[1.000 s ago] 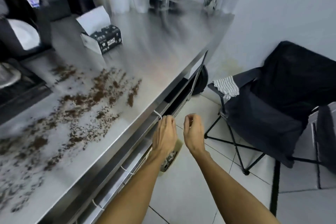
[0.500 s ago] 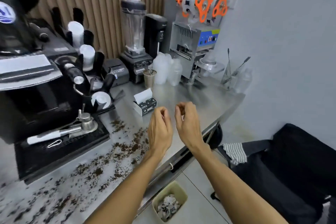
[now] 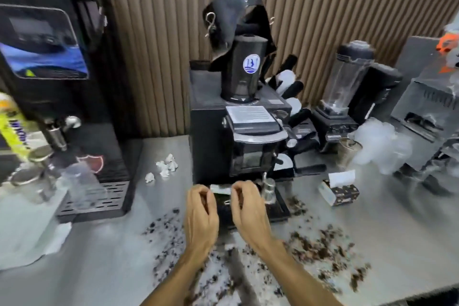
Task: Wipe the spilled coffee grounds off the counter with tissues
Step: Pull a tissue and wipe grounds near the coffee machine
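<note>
Dark coffee grounds (image 3: 320, 248) lie scattered over the steel counter (image 3: 99, 256), in front of the black coffee machine (image 3: 238, 141) and under my forearms. My left hand (image 3: 201, 213) and my right hand (image 3: 248, 208) hover side by side above the grounds, just before the machine's drip tray. Their fingers are curled in and hold nothing. A black tissue box (image 3: 341, 191) with a white tissue sticking up stands to the right of the machine. Several crumpled white tissues (image 3: 166, 166) lie on the counter to its left.
A tall black drink dispenser (image 3: 62, 82) with a grated tray stands at the left, a white sheet (image 3: 57, 233) lying before it. A blender (image 3: 345, 97), a metal can (image 3: 349, 149), clear plastic cups (image 3: 380, 146) and a grey machine (image 3: 427, 117) crowd the back right.
The view has swung from the floor and bin up and left to the coffee machine. Both hands, still empty and close together, now hang over the grounds.
</note>
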A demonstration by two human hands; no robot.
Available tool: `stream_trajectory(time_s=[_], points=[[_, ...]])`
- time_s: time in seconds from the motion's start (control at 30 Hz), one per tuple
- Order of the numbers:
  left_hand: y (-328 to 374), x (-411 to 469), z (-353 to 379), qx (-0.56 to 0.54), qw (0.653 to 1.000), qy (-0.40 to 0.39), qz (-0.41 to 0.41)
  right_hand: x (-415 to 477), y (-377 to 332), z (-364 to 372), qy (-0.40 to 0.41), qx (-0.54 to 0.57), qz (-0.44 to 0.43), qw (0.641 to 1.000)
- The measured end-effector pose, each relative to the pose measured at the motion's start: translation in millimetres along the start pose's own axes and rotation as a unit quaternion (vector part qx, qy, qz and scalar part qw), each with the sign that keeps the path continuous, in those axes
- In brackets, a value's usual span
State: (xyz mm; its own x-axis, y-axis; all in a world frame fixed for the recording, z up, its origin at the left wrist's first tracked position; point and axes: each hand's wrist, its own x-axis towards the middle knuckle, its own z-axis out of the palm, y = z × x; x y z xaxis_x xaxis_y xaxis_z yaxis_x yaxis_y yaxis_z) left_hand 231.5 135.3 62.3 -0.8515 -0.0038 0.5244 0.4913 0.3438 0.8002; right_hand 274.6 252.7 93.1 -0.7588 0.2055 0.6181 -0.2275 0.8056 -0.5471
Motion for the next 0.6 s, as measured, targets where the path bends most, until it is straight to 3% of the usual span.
stream_trajectory(time_s=[0.13, 0.27, 0.4, 0.6], points=[[-90, 48, -54, 0.095, 0.994, 0.009, -0.058, 20, -23, 100, -0.109, 0.017, 0.031, 0.993], [-161, 97, -84, 0.236, 0.961, -0.089, -0.11, 49, -31, 177, -0.224, -0.047, 0.049, 0.972], [-202, 139, -89, 0.296, 0.926, -0.21, -0.101, 83, -28, 233, -0.274, -0.12, 0.083, 0.951], [-244, 186, -63, 0.328, 0.896, -0.283, -0.095, 125, -8, 293, -0.316, -0.152, 0.114, 0.929]])
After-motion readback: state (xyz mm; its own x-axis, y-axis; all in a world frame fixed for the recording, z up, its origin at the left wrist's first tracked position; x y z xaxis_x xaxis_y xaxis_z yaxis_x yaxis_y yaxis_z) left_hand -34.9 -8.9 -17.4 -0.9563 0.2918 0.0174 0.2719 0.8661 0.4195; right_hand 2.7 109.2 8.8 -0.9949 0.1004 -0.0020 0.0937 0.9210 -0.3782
